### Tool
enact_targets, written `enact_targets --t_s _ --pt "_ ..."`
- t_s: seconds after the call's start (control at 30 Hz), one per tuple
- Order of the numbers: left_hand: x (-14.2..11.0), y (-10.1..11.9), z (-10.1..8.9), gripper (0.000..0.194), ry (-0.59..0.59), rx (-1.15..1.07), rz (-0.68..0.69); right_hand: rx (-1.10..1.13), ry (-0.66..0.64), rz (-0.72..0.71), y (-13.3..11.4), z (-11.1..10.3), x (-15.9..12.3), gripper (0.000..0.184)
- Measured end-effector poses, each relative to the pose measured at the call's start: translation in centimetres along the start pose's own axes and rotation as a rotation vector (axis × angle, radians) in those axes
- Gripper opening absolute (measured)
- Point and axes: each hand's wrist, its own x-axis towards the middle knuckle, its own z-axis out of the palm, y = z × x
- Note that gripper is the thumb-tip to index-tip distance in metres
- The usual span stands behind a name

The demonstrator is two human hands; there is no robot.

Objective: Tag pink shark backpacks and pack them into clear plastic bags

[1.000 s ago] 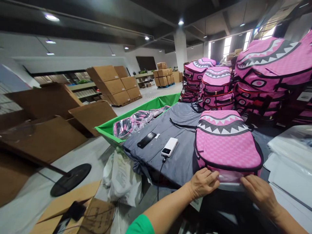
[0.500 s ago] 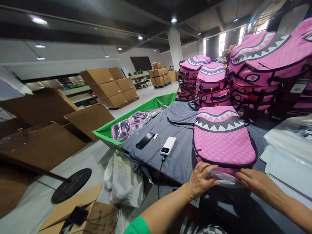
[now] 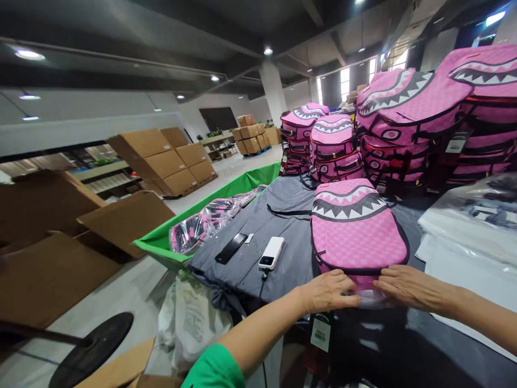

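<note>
left hand (image 3: 328, 291), right hand (image 3: 412, 287) nearer together, on pink backpack (image 3: 357, 231)

The pink backpack (image 3: 357, 237) has a matt, finely textured fabric shell, and glossy clear plastic film (image 3: 365, 297) covers its lower edge. Matt grey cloth (image 3: 246, 226) lies beneath a smooth white plastic power bank (image 3: 271, 253) and a glossy black smartphone (image 3: 231, 248).
</note>
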Motion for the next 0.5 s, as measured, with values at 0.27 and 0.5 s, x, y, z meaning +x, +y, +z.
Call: enact_targets --t_s 0.27,0.5 --pt "1.7 -1.1 -1.4 0.014 -0.129 -0.036 0.083 0.017 -0.125 -0.141 0.6 -0.1 0.7 0.028" --pt "3.0 -2.4 -1.6 0.020 -0.124 0.034 0.442 -0.152 -0.215 -0.129 0.1 -1.2 0.9 0.028"
